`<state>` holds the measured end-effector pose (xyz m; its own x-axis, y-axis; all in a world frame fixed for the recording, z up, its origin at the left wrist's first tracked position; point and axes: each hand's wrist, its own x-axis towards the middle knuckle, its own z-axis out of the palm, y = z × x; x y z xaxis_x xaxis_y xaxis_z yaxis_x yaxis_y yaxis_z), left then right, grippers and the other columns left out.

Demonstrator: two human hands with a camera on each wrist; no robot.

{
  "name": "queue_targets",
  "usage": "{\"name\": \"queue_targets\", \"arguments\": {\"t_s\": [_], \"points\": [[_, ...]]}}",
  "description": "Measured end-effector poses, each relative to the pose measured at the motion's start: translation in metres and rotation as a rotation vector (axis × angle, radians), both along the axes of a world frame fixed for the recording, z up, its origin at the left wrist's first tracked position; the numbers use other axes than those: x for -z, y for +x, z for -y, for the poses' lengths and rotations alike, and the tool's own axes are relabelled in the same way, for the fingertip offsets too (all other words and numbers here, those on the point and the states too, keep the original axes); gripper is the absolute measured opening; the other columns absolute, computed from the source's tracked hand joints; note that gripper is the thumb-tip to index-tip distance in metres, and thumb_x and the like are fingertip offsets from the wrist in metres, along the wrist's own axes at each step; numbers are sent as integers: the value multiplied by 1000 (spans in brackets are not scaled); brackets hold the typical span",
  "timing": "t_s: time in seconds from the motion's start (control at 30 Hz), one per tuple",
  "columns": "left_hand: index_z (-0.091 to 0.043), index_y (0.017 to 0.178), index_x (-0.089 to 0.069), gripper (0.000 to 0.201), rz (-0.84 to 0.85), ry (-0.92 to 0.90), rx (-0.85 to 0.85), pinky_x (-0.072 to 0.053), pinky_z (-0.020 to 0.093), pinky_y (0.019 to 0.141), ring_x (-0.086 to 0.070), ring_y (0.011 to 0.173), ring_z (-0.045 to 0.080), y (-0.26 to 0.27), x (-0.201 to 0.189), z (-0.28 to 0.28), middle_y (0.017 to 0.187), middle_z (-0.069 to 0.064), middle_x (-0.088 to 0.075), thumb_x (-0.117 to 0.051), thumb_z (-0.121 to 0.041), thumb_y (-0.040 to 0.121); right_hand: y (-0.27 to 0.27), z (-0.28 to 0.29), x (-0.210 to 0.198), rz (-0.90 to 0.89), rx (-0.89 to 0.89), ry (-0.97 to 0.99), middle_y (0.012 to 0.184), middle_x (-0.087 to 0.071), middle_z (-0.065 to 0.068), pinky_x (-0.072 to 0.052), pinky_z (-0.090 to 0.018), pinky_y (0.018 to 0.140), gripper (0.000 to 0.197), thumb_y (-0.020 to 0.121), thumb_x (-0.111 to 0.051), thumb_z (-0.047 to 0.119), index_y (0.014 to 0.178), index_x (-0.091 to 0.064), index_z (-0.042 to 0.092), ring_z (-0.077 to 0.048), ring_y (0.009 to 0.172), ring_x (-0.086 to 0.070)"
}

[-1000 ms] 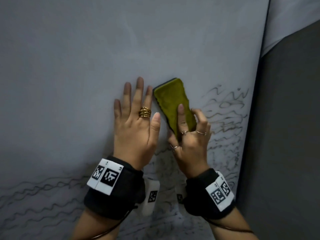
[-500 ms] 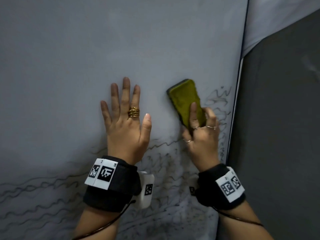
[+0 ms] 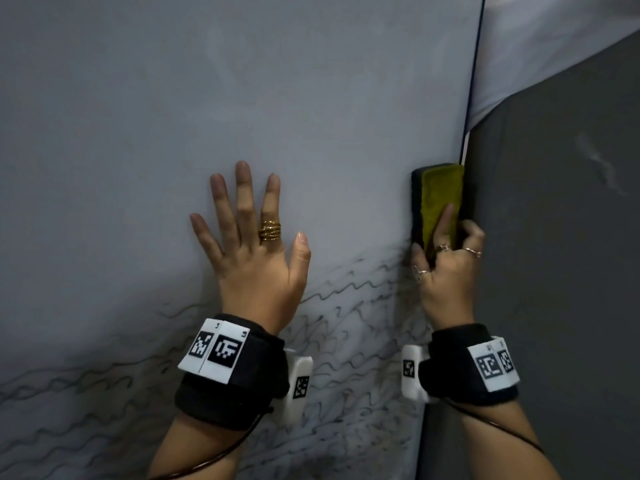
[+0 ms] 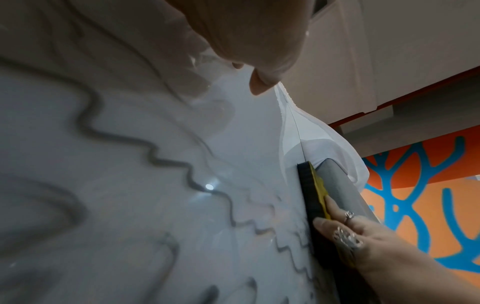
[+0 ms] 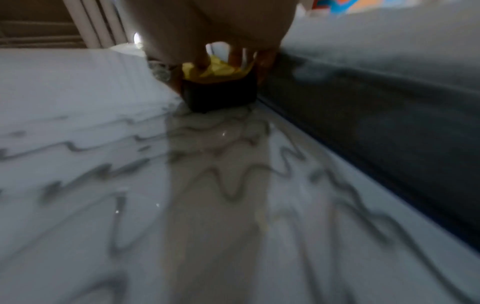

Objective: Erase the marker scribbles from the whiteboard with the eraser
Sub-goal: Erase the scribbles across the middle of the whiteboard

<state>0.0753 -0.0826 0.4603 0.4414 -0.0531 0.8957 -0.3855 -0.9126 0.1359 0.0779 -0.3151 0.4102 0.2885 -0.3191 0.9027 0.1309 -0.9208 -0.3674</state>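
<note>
The whiteboard [image 3: 242, 98] fills most of the head view; its upper part is wiped, and wavy black marker scribbles [image 3: 346, 323] cover its lower part. My right hand [image 3: 446, 268] grips the eraser [image 3: 440, 202], yellow-green backed with a black pad, and holds it flat against the board at its right edge. The eraser [image 4: 313, 195] also shows edge-on in the left wrist view, and its black pad [image 5: 221, 92] sits on the board in the right wrist view. My left hand [image 3: 249, 244] lies flat on the board with fingers spread, left of the eraser.
A dark grey panel [image 3: 554, 271] stands right beside the board's right edge [image 3: 465, 140]. A white sheet [image 3: 554, 29] hangs behind at the top right. An orange wall with blue shapes [image 4: 415, 195] lies beyond in the left wrist view.
My right hand has swept the eraser rightwards from beside the left hand to the board's right edge, wiping the scribbles there. The left hand stays flat on the board.
</note>
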Motion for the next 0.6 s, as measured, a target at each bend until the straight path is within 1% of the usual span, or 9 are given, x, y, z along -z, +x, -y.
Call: {"name": "queue_targets", "arguments": {"t_s": [0.07, 0.1, 0.17, 0.27, 0.33, 0.37, 0.47, 0.53, 0.6], "points": [[-20, 150, -15, 72, -6, 7, 1, 8, 55, 111, 6, 144, 30, -1, 0, -1, 158, 9, -2, -36, -44, 86, 1, -3, -6, -1, -2, 41, 126, -35, -37, -42, -43, 96, 72, 86, -42, 42, 145, -28, 4, -47, 108, -44], [-20, 150, -15, 72, -8, 6, -2, 8, 56, 111, 5, 144, 31, -2, 0, 0, 158, 10, -3, -37, -44, 86, 1, -11, -8, 10, -13, 39, 124, -36, -36, -41, -39, 93, 72, 86, -43, 41, 145, -28, 3, -45, 105, -45], [-19, 150, -14, 73, -15, -1, -5, 8, 56, 111, 5, 144, 32, -2, 1, 2, 158, 10, -2, -36, -45, 86, 0, -28, -3, 13, -32, 3, 123, -33, -31, -41, -36, 90, 71, 86, -44, 38, 144, -28, 1, -41, 99, -46], [-19, 150, -14, 73, -15, -3, -4, 9, 56, 111, 7, 143, 32, -1, 1, 3, 158, 11, -2, -36, -45, 85, -13, -36, 19, -70, -28, -71, 124, -27, -17, -52, -41, 78, 70, 85, -43, 38, 143, -31, 2, -44, 93, -54], [-19, 150, -13, 74, -17, 11, -7, 10, 55, 111, 8, 143, 32, 0, 2, 1, 158, 11, -1, -36, -46, 85, -24, -25, 28, -114, 9, -79, 123, -29, -19, -56, -44, 64, 70, 83, -43, 39, 141, -34, 1, -44, 83, -57], [-20, 151, -13, 74, -17, 18, -8, 10, 55, 111, 8, 143, 32, 0, 3, 0, 158, 11, 0, -36, -47, 86, -27, -19, 27, -119, 18, -63, 123, -32, -24, -56, -45, 61, 71, 82, -42, 39, 141, -36, 0, -45, 82, -57], [-20, 151, -11, 75, -22, 29, -8, 10, 56, 110, 8, 143, 32, -1, 2, 1, 158, 11, 1, -33, -50, 86, -22, -10, 1, -78, 8, 1, 122, -39, -37, -52, -47, 72, 72, 82, -39, 40, 141, -36, -2, -48, 90, -54], [-19, 151, -10, 76, -26, 24, -14, 9, 57, 110, 8, 143, 33, -1, 2, 2, 158, 12, 1, -33, -51, 85, -13, -17, -18, -40, -5, 7, 123, -39, -37, -51, -43, 76, 72, 84, -39, 39, 142, -33, -3, -47, 91, -53], [-18, 150, -11, 77, -23, 24, -25, 8, 58, 110, 7, 143, 35, -1, 2, 4, 157, 13, 0, -35, -51, 85, -8, -27, -17, -39, -28, -19, 125, -37, -35, -50, -43, 83, 71, 85, -40, 38, 143, -30, -2, -45, 98, -51]]}}
